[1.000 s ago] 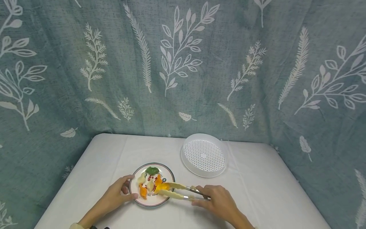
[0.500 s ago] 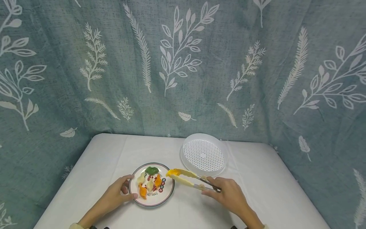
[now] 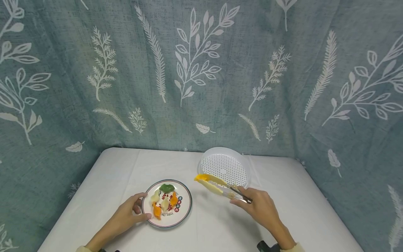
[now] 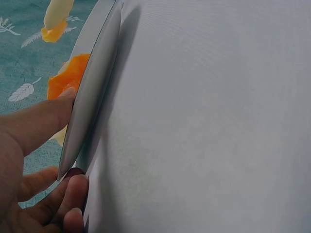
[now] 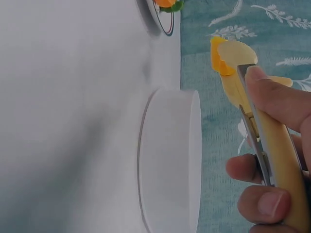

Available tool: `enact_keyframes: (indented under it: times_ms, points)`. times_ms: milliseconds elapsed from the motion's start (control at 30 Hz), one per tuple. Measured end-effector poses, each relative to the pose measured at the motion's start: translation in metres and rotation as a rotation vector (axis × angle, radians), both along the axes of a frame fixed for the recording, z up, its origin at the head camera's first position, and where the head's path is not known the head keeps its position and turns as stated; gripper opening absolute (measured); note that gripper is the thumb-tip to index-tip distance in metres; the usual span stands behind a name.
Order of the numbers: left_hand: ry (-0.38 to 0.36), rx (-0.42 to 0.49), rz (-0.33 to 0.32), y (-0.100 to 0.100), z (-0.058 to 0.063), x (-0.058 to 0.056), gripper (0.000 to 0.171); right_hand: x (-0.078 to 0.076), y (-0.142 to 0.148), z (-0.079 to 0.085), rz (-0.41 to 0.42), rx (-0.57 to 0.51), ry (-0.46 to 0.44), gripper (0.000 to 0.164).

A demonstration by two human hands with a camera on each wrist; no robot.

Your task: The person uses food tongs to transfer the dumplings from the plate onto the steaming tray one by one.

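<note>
My left hand (image 3: 127, 211) holds the left rim of a round patterned plate (image 3: 185, 210), thumb over the edge and fingers below it, as the left wrist view shows. A green dumpling (image 3: 167, 188), two orange dumplings (image 3: 157, 211) and two pale dumplings (image 3: 165, 204) lie on the plate. My right hand (image 3: 261, 206) grips metal tongs (image 3: 211, 188) with pale yellow tips, thumb on one arm and fingers round the other. A yellow dumpling (image 5: 216, 56) is pinched between the tips. In the head view the tongs overlap the near side of a white perforated tray (image 3: 221, 164).
The white tablecloth (image 3: 119, 171) covers the table, with its far edge along a green leaf-patterned curtain (image 3: 151, 70). The tray has a raised wall (image 5: 167, 165), seen from the side in the right wrist view. A dark wrist strap (image 3: 267, 246) sits on the right forearm.
My right hand has lifted the yellow dumpling off the plate with the tongs and moved it right and away, over to the tray's near side. The left hand and plate stay put.
</note>
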State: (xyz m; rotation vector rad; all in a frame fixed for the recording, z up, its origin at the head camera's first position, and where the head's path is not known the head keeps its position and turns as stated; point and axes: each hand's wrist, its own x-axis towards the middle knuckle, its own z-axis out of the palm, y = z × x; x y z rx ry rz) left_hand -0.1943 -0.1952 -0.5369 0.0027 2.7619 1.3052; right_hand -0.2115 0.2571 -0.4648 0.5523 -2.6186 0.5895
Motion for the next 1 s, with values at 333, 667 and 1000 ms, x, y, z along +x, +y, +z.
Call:
enact_keyframes:
  times_ms: [333, 667, 1000]
  points:
    - [0.001, 0.022, 0.002, 0.001, -0.001, 0.000, 0.090, -0.016, 0.021, -0.011, -0.082, -0.003, 0.022, 0.058]
    - [0.007, 0.044, -0.002, -0.001, 0.000, 0.000, 0.083, -0.033, 0.038, -0.018, -0.220, 0.019, -0.086, 0.064]
    - [-0.001, 0.068, -0.010, -0.003, 0.001, 0.000, 0.083, -0.052, 0.047, -0.024, -0.340, 0.016, -0.171, 0.070]
